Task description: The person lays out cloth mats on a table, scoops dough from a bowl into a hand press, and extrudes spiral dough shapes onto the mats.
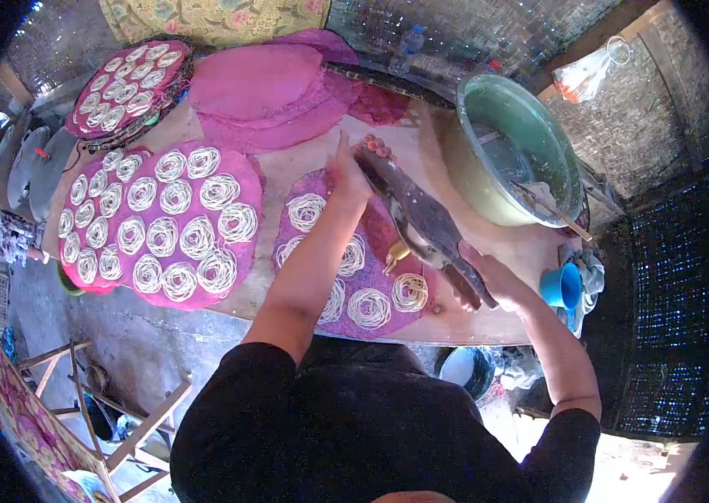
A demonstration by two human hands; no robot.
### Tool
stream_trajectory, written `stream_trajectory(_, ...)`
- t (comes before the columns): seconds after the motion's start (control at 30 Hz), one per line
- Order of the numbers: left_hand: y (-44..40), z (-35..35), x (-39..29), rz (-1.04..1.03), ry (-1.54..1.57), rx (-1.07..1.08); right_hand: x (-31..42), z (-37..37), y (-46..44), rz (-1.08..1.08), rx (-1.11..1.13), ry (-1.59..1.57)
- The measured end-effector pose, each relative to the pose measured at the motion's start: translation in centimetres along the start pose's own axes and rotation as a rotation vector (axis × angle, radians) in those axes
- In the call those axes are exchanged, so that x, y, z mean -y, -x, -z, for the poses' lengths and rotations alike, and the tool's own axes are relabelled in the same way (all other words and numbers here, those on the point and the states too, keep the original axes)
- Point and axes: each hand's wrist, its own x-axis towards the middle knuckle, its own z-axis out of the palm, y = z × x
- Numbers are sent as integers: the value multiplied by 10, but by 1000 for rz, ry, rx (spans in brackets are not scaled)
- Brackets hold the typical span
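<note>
The left hand (348,174) and right hand (491,278) each have a grip closed around a long dark tool (421,214). It slants above a pink sheet (311,183) bearing stringy coils (369,308).

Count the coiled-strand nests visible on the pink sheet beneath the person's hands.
6: far nest, middle-left nest, middle-right nest, near-left nest, near-centre nest and near-right nest. More may be hidden behind the left forearm or the dark handheld press.
</note>
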Motion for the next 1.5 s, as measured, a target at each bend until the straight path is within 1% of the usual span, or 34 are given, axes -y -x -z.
stream_trajectory(0.03, -3, -9, -7, -18, -15, 39, 12, -10, 6, 95, -91, 44)
stream_trajectory(0.1, -5, -24, -19, -38, -30, 80, 22, -18, 12, 125, -93, 41)
stream_trajectory(0.13, -5, -30, -25, -8, 10, 100, 25, -19, 16, 157, -95, 35)
stream_trajectory(0.2, 0, -37, -29, 23, 47, 121, 30, -21, 29, 139, -73, 4)
stream_trajectory(0.27, 12, -38, -22, -20, 35, 53, 31, -19, 38, 117, -46, -26)
stream_trajectory(0.4, 12, -35, -10, -20, 86, 5, 31, -8, 43, 83, -92, 76)
stream_trajectory(0.47, 5, -43, -11, -96, -10, 110, 22, -8, 29, 159, -165, 111)
stream_trajectory(0.5, 2, -45, -17, -45, 20, 121, 22, -12, 27, 203, -148, 99)
stream_trajectory(0.63, 8, -45, -26, -6, 15, 132, 16, -24, 27, 194, -75, 22)
stream_trajectory(0.7, 19, -42, -21, -24, -28, -20, 14, -24, 36, 171, -80, 31)
stream_trajectory(0.73, 19, -39, -17, -26, -29, -22, 15, -23, 39, 146, -88, 41)
stream_trajectory(0.8, 15, -30, -4, 27, 45, -92, 14, -16, 43, 122, -115, 73)
stream_trajectory(0.87, 7, -23, 9, 28, 75, -71, 13, -9, 44, 95, -146, 111)
stream_trajectory(0.93, -5, -11, 16, 60, 161, 74, 8, 0, 37, 139, -184, 140)
stream_trajectory(0.97, -10, -6, 17, 53, 181, 139, 5, 4, 33, 161, -157, 141)
stream_trajectory(1.0, -12, -3, 16, 53, 182, 143, 4, 5, 28, 163, -160, 144)
stream_trajectory(1.07, -17, 3, 11, 33, 185, 176, -1, 5, 13, 264, 212, -454)
stream_trajectory(1.1, -16, 3, 10, 32, 187, 178, -26, 18, -19, 309, 423, -612)
stream_trajectory(1.13, -13, 3, 9, 41, 244, 213, -39, 15, -43, 311, 422, -612)
stream_trajectory(1.2, -9, 4, 7, 48, 298, 252, -47, -5, -76, 270, 523, -902)
stream_trajectory(1.23, -9, 6, 7, 49, 347, 236, -42, -15, -79, 273, 526, -900)
stream_trajectory(1.3, -7, 13, 6, 49, 393, 222, -34, -29, -84, 400, 573, -936)
stream_trajectory(1.33, -8, 17, 6, -29, 376, 227, -39, -27, -91, 405, 575, -934)
stream_trajectory(1.37, -11, 17, 4, -107, 360, 237, -43, -23, -101, 448, 532, -778)
stream_trajectory(1.4, -13, 19, 0, -108, 360, 239, -50, -20, -108, 482, 487, -626)
stream_trajectory(1.43, -15, 19, -8, -184, 337, 196, -24, -26, -89, 391, 403, -524)
stream_trajectory(1.47, -18, 19, -16, -261, 314, 154, -17, -25, -96, 396, 403, -518)
stream_trajectory(1.5, -19, 15, -26, -348, 252, 160, -15, -23, -106, 273, 299, -183)
